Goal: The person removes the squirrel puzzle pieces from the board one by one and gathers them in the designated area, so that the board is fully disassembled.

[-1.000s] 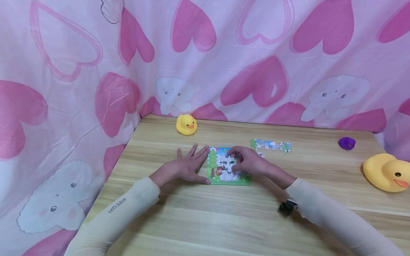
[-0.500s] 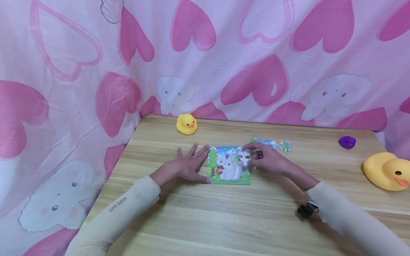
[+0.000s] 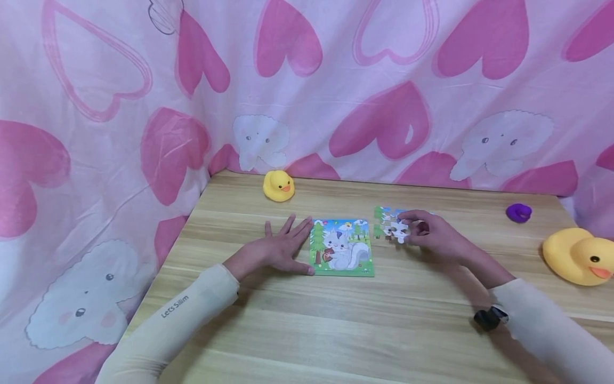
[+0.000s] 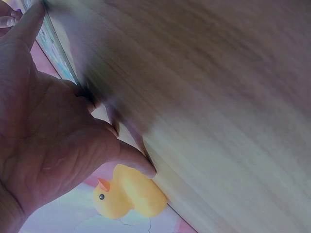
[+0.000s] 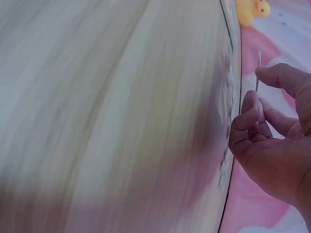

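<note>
A square picture board (image 3: 341,248) with a white squirrel, trees and green grass lies on the table. At its left edge my left hand (image 3: 275,250) rests with straight, spread fingers, the thumb and fingertips touching the board. To the right of the board, my right hand (image 3: 438,237) pinches a puzzle piece (image 3: 397,230) between thumb and forefinger; the right wrist view shows the piece (image 5: 258,73) edge-on, raised off the table. Beneath and behind that hand lie several puzzle pieces (image 3: 379,216) with trees and sky, partly covered by the held piece and the hand.
On the wooden table (image 3: 288,320), a yellow rubber duck (image 3: 279,186) sits at the back left. A small purple duck (image 3: 519,213) and a large yellow duck (image 3: 578,257) stand at the right. A pink heart-patterned curtain (image 3: 384,176) borders the table's back.
Carrying the puzzle piece, my right hand has moved right from over the squirrel board to the loose pieces, uncovering the board's picture. My left hand has stayed put.
</note>
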Motion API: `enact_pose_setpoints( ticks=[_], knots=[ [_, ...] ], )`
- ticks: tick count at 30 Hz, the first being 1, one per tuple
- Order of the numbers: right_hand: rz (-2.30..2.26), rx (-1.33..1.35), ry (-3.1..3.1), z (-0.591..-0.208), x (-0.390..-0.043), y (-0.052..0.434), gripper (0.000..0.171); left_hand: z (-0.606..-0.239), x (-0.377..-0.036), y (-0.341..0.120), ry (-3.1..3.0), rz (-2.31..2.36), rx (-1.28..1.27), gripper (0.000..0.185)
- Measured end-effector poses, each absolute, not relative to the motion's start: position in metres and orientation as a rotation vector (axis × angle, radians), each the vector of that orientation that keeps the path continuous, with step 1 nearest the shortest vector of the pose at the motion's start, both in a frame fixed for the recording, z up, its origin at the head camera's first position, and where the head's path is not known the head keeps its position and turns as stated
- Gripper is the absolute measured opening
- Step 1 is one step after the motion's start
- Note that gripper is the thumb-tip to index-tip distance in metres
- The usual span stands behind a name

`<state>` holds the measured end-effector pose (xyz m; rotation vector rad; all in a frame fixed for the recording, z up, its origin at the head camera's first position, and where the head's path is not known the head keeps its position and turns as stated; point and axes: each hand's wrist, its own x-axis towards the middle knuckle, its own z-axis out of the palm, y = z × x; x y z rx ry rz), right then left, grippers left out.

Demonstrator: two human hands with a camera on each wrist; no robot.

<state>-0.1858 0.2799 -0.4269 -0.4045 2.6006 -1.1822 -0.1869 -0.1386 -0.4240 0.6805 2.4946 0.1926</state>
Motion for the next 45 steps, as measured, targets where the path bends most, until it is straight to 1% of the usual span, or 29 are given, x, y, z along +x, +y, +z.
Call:
enact_pose_setpoints(
  ticks=[8, 14, 28, 36, 45],
  knots=[
    [-1.026, -0.416, 2.687, -0.431, -0.186, 0.301, 0.054, -0.428, -0.188, -0.139, 2.495, 0.204, 0.700, 0.125],
    [-0.997, -0.453, 2.695, -0.436, -0.186, 0.305, 0.051, -0.430, -0.189, -0.138, 2.500, 0.195, 0.700, 0.126],
    [-0.900, -0.463, 2.741, -0.436, -0.185, 0.297, 0.049, -0.429, -0.187, -0.137, 2.503, 0.192, 0.697, 0.125],
    [-0.852, -0.500, 2.766, -0.432, -0.188, 0.295, 0.053, -0.428, -0.187, -0.137, 2.505, 0.195, 0.702, 0.124],
    [-0.950, -0.593, 2.707, -0.426, -0.182, 0.268, 0.047, -0.427, -0.188, -0.139, 2.503, 0.191, 0.693, 0.126]
  ],
)
